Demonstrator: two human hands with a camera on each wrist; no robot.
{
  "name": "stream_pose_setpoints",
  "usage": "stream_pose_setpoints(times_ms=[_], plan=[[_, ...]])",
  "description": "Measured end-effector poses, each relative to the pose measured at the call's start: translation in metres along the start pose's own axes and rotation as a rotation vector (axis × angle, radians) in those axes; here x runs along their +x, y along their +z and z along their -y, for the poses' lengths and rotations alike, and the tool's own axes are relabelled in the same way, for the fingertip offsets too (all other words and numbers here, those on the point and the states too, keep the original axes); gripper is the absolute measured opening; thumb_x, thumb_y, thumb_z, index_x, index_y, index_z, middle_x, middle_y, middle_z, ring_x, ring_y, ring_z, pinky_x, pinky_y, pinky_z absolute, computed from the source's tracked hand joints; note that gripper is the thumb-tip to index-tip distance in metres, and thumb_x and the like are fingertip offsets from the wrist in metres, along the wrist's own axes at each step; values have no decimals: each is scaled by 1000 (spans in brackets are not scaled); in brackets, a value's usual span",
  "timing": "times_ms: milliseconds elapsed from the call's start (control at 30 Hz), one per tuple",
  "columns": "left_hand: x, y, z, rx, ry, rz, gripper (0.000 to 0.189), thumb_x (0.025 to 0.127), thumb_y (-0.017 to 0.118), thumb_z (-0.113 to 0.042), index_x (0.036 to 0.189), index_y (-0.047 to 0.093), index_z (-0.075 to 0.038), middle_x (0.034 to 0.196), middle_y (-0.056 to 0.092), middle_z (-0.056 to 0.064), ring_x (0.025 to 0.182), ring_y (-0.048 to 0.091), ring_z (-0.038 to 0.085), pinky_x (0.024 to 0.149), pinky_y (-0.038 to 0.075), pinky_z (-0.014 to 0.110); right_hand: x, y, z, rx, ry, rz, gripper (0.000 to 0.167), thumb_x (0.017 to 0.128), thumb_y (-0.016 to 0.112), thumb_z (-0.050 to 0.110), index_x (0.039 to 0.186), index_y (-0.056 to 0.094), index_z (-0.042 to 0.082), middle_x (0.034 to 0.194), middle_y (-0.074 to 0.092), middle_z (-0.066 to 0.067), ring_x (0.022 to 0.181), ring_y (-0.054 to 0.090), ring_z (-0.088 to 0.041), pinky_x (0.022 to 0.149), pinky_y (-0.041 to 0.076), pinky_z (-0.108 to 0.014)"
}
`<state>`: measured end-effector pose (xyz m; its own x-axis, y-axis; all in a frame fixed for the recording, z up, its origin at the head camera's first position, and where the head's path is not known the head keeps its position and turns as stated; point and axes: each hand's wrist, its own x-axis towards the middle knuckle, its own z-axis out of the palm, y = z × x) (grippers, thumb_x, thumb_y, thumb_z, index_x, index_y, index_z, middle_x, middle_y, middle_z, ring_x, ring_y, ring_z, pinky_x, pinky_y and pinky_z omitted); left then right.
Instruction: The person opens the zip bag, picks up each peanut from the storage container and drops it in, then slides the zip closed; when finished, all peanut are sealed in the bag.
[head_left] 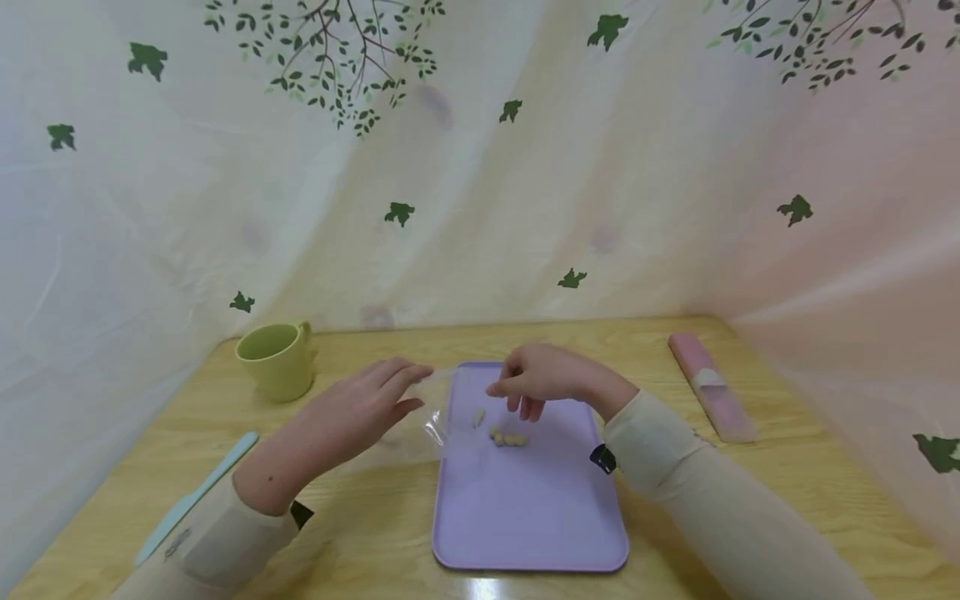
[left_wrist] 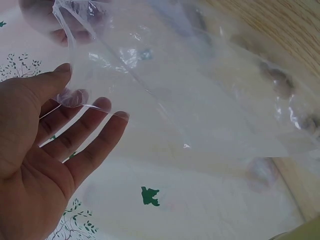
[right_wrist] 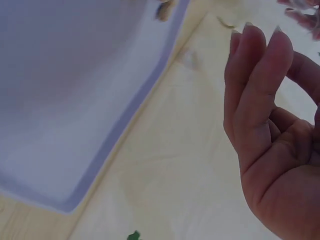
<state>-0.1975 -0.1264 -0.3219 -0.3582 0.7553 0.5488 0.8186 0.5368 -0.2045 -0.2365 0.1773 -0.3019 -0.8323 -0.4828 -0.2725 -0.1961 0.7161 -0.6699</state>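
Observation:
My left hand (head_left: 360, 408) pinches the edge of a clear plastic bag (left_wrist: 150, 85) between thumb and forefinger; its other fingers are spread along the film. The bag stretches over the left side of a lilac tray (head_left: 532, 508). Above the tray's far half is my right hand (head_left: 551, 377), its fingers bent and the thumb and forefinger tips close together. Whether anything is between those tips is hidden. Several small pale peanuts in the shell (head_left: 512, 439) lie on the tray below. One separate pale piece (head_left: 478, 417) is near the bag's side; whether it is inside the bag is unclear.
A yellow-green mug (head_left: 277, 362) stands at the back left of the wooden table (head_left: 360, 525). A light-blue spatula-like utensil (head_left: 195, 496) lies beside the left forearm. At the far right lies a long pink case (head_left: 708, 383). A leaf-patterned curtain (head_left: 480, 183) hangs behind.

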Motion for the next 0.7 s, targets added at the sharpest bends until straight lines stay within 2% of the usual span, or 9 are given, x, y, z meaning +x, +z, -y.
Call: stream_pose_setpoints(times_ms=[100, 233, 367, 500, 700], plan=[[-2, 1, 1, 4, 11, -16, 51, 90, 86, -12, 135, 64, -1, 121, 73, 8, 105, 75, 22, 84, 67, 34, 4, 1, -11, -62, 31, 38, 28, 101, 75, 31, 102, 77, 3, 91, 77, -12, 69, 74, -17, 70, 67, -35], [-2, 2, 1, 2, 20, -22, 52, 90, 85, -11, 135, 63, 0, 121, 72, 9, 105, 74, 22, 85, 67, 34, 9, 4, -21, -133, 66, 89, 20, 98, 79, 27, 94, 77, 7, 86, 75, -8, 63, 69, -15, 70, 67, -38], [-1, 2, 1, 3, 29, -15, 52, 90, 85, -12, 136, 63, 0, 122, 72, 9, 106, 74, 22, 85, 67, 33, 12, 9, -25, -169, 84, 133, 16, 95, 81, 24, 87, 74, 12, 79, 73, -5, 59, 65, -13, 64, 64, -32], [-1, 2, 2, 9, 28, -11, 51, 91, 84, -12, 136, 63, 0, 122, 72, 9, 107, 74, 23, 86, 67, 34, 15, 16, -27, -172, 88, 156, 16, 93, 81, 22, 83, 74, 13, 73, 70, -1, 57, 63, -12, 59, 59, -26], [-1, 3, 3, 8, 39, -21, 53, 89, 86, -11, 135, 63, 1, 121, 72, 10, 107, 74, 23, 86, 67, 34, 19, 24, -30, -164, 82, 157, 16, 91, 83, 19, 81, 72, 14, 72, 70, 0, 56, 62, -13, 58, 58, -26]])
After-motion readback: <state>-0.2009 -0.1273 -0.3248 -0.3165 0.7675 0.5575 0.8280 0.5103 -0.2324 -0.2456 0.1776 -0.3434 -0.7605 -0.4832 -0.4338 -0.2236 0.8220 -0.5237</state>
